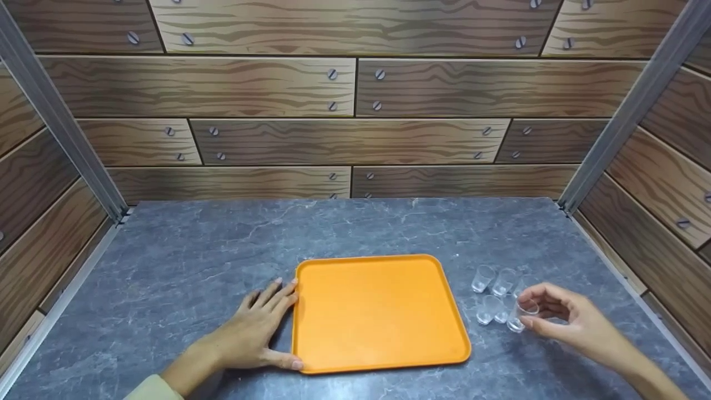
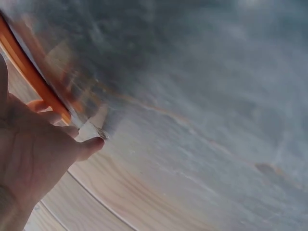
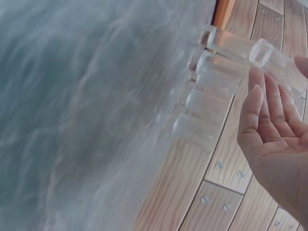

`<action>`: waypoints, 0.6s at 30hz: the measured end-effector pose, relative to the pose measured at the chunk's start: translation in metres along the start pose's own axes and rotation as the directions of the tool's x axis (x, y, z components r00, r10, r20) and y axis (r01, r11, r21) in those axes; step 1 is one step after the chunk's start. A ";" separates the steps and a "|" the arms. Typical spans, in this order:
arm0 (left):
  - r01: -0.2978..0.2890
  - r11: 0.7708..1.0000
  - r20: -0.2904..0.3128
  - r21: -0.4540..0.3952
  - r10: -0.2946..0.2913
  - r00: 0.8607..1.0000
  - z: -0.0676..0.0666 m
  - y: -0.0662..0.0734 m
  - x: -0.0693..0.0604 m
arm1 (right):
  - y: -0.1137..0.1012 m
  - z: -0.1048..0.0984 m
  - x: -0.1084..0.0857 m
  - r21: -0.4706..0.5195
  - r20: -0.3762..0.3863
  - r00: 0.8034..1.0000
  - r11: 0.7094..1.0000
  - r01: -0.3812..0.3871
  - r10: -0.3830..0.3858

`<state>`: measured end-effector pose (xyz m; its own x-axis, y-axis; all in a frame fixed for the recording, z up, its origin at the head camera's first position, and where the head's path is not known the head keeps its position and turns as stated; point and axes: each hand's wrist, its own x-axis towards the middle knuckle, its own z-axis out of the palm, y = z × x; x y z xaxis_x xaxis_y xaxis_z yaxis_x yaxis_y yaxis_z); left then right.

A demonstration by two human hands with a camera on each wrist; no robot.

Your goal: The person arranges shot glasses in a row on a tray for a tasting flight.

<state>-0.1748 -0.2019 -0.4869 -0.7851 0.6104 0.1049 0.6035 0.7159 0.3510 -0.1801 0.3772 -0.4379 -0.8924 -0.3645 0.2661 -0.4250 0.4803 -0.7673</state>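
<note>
Resting outstretched, the left hand (image 1: 247,336) touches the orange tray (image 1: 377,316) between both hands. Clear glasses (image 1: 483,279) stand just left of the right hand (image 1: 572,316), which pinches a further glass (image 3: 278,70); only the right wrist view shows it raised off the table (image 1: 222,239).

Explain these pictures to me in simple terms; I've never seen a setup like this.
There is no robot here, just a person's two bare hands. The wide picture comes from a camera worn on the head, looking forward and down. The other two come from cameras on the wrists, so they look tilted. On the grey marbled tabletop lies an orange tray; the left hand touches its left edge. Beside the tray's right side stand several clear shot glasses. The right hand holds another shot glass, raised off the surface.
</note>
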 end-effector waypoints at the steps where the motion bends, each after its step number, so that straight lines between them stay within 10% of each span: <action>1: -0.006 1.000 -0.005 0.017 0.006 1.000 0.000 0.000 0.000 | -0.002 0.001 0.001 0.007 -0.001 1.000 1.000 -0.001 0.001; 18: -0.020 0.995 0.008 0.102 0.019 1.000 0.003 -0.005 -0.001 | -0.027 0.038 0.030 0.165 -0.046 0.998 0.985 0.042 -0.035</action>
<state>-0.1767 -0.2049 -0.4916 -0.7725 0.6264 0.1044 0.6298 0.7345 0.2526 -0.1894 0.3235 -0.4313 -0.8832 -0.3435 0.3193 -0.4310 0.3264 -0.8413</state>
